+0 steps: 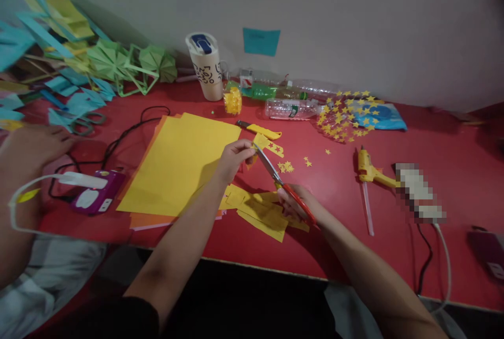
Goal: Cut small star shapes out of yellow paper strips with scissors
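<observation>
My left hand point(237, 158) pinches a small yellow paper piece point(255, 148) beside the large yellow sheets. In my right hand point(296, 201) are red-handled scissors point(298, 202), their blades pointing up-left and meeting the paper at my left fingertips. Yellow paper scraps point(263, 214) lie below the blades. A yellow strip with star-shaped holes point(275, 148) rests just beyond my left fingertips, and small cut stars point(286, 167) lie right of the blades. The stack of yellow sheets point(177, 163), with orange sheets under it, lies left of my left hand.
A yellow cutter point(264, 130), tumbler point(207, 69), plastic bottles point(291, 109) and a star-covered clear object point(342, 118) stand or lie behind. At right are a glue gun point(368, 168) and a blurred-out device point(419, 192). Another person's hand point(43, 145), purple power strip point(96, 192) and paper crafts point(114, 61) are left.
</observation>
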{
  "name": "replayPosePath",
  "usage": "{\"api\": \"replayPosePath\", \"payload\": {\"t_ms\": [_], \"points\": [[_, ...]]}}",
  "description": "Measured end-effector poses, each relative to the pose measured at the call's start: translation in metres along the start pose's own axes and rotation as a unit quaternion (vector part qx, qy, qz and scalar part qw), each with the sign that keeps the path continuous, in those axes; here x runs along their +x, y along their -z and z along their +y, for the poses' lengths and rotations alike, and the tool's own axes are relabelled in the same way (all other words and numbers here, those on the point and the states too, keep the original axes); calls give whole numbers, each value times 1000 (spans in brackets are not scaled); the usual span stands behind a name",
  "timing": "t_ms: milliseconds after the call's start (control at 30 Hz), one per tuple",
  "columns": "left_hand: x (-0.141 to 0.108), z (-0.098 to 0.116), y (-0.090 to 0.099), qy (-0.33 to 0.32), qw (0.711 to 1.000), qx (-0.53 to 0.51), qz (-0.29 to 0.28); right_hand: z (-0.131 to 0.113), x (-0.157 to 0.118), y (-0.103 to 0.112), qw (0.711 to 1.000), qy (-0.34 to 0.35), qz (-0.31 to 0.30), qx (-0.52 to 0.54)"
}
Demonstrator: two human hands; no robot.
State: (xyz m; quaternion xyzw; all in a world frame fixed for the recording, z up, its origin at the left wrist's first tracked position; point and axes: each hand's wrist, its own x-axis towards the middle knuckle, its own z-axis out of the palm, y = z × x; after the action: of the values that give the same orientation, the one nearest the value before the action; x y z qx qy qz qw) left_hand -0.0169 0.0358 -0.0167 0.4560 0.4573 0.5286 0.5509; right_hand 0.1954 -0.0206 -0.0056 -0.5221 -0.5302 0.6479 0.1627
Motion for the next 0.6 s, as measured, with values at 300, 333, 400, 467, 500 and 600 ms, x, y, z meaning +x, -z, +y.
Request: {"api": "replayPosePath", "payload": {"t_ms": [300,333,400,467,500,600], "points": [[1,-1,0,0,1000,-17,-5,-1,0,-1,1000,-12,10,-3],[1,-1,0,1,1000,-19,-3,0,0,-1,1000,-14,12,-8],[1,0,0,4,1000,-23,0,0,1,-1,999,-20,18,-19],[1,1,-1,9,1000,-25,2,0,2,-1,999,-25,21,-23],[1,1,-1,9,1000,-27,4,1,3,0,999,-24,21,-22],[1,3,0,-1,1000,-27,9,2,4,2,999,-11,26,-18]]}}
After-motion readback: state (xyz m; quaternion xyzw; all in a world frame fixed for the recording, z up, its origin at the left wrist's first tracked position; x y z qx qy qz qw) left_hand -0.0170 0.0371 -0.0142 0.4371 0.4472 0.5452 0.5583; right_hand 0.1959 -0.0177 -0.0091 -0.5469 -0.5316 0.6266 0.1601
